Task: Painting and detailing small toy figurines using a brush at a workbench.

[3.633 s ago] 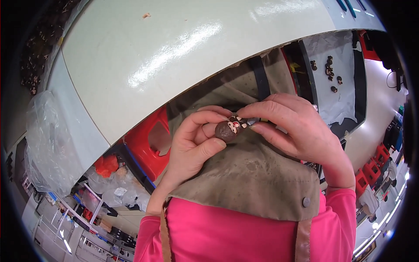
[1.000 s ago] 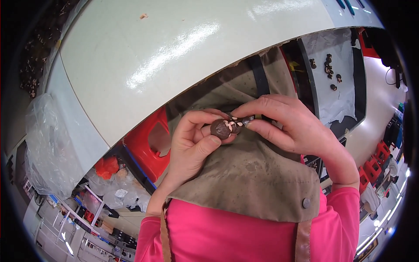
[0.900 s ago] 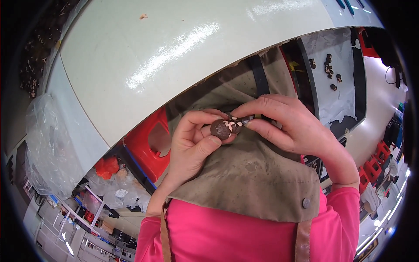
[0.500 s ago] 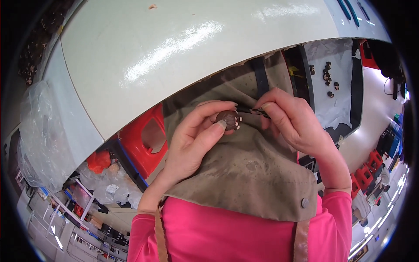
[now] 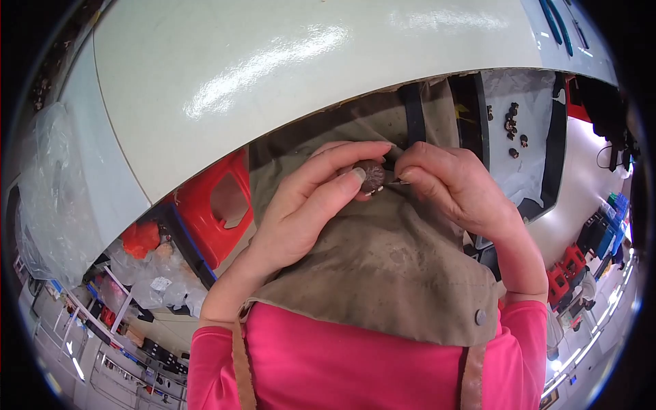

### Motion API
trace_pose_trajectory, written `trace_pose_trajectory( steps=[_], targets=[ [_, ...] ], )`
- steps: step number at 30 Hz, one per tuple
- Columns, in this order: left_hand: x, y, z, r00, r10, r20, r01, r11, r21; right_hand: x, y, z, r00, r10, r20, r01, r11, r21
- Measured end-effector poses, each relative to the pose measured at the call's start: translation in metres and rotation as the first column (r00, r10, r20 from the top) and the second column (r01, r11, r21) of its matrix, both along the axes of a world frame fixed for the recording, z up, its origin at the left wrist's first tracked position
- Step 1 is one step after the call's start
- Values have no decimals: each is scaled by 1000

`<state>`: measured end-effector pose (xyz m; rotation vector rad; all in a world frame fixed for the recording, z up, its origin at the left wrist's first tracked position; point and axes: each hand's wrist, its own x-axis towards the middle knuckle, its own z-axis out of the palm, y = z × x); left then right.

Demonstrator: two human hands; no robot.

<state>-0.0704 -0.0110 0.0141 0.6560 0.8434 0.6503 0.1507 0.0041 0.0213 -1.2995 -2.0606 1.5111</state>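
Observation:
Over my lap, my left hand [image 5: 298,213] is closed around a small figurine part [image 5: 372,176], round and dark brown with grooves like hair and small pale bits at its lower edge. Thumb and fingers pinch it from the left. My right hand [image 5: 463,188] is closed beside it, thumb against the curled fingers, gripping a thin dark tool [image 5: 395,182]. The tool's tip lies close to the part's right side; whether they touch I cannot tell. Most of the tool is hidden by my fingers. Beneath both hands spreads a stained olive-brown apron [image 5: 383,273].
A glossy pale tabletop [image 5: 273,41] curves across ahead, with teal-handled tools [image 5: 559,27] at its far right. Several small brown figures [image 5: 511,121] lie on a white sheet [image 5: 533,85] to the right. At left are a red stool [image 5: 198,198] and clear plastic bags [image 5: 51,198].
The brown part has turned in my left hand, its pale details now facing downward, and moved slightly up and right. My right hand has come closer to it with the tool.

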Motion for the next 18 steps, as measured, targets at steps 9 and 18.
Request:
trace_pose_trajectory(
  steps=[9,18],
  targets=[
    [-3,-3,-5,992,48,115,-43,998,-47,-7,4,3,992,70,101,-75,996,43],
    [-4,2,-6,1000,-20,14,20,999,30,-13,8,9,952,153,265,-200,966,163]
  ],
)
